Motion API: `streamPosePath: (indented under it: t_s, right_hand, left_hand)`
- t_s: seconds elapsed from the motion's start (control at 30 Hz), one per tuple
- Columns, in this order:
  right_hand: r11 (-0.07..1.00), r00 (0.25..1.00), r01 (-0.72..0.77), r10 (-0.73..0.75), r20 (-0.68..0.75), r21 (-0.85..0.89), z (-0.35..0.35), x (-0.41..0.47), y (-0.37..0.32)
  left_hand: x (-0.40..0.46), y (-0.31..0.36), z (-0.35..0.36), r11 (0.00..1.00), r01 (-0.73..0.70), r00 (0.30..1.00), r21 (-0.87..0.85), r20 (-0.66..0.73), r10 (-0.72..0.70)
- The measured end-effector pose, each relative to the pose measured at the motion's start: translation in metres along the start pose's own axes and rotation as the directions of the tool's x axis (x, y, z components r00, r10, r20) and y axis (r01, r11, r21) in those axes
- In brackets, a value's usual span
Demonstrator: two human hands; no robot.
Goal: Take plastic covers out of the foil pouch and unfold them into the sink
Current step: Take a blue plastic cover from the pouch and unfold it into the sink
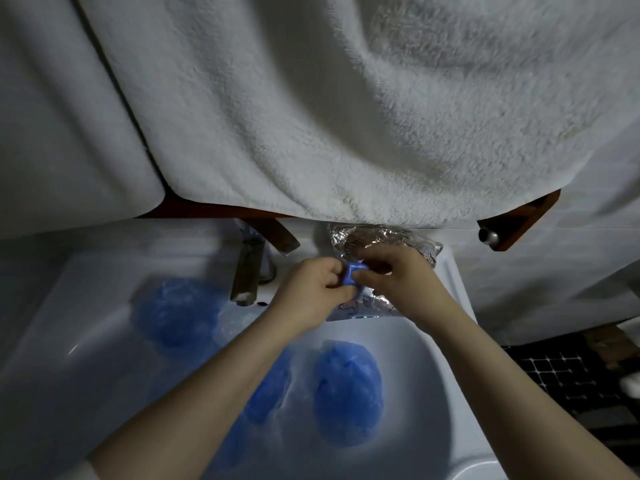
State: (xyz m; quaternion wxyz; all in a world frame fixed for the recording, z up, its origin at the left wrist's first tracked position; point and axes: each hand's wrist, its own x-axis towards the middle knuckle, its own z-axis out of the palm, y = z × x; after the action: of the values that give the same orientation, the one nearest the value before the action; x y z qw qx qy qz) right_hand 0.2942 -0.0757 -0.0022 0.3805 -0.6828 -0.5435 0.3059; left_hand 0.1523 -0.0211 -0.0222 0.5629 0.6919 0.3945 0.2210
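A crinkled silver foil pouch point(384, 239) lies on the sink's back right rim, partly under my hands. My left hand point(308, 292) and my right hand point(398, 278) meet just in front of it, both pinching a small folded blue plastic cover point(353, 273) between their fingers. Unfolded blue covers lie in the white sink point(433, 358): one point(348, 393) at the right of the basin, one point(176, 317) at the left, and another point(268, 389) partly hidden beneath my left forearm.
A metal tap point(247, 271) stands at the back of the sink, left of my hands. White towels point(311, 116) hang from a wooden rail above and reach almost down to the pouch. Dark tiled floor point(568, 375) shows at the right.
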Motion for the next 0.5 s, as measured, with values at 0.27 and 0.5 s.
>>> streamPosePath:
  t_s: [0.27, 0.5]
  right_hand:
    - [0.981, 0.988, -0.066, 0.09, 0.126, -0.183, -0.024, 0.027, 0.043]
    - [0.933, 0.953, -0.304, 0.294, -0.077, -0.193, -0.039, 0.06, 0.06]
  left_hand:
    - [0.039, -0.021, 0.028, 0.999, 0.041, 0.996, 0.029, 0.076, -0.043]
    - [0.098, -0.055, 0.022, 0.977, 0.212, 0.859, 0.029, -0.481, -0.172]
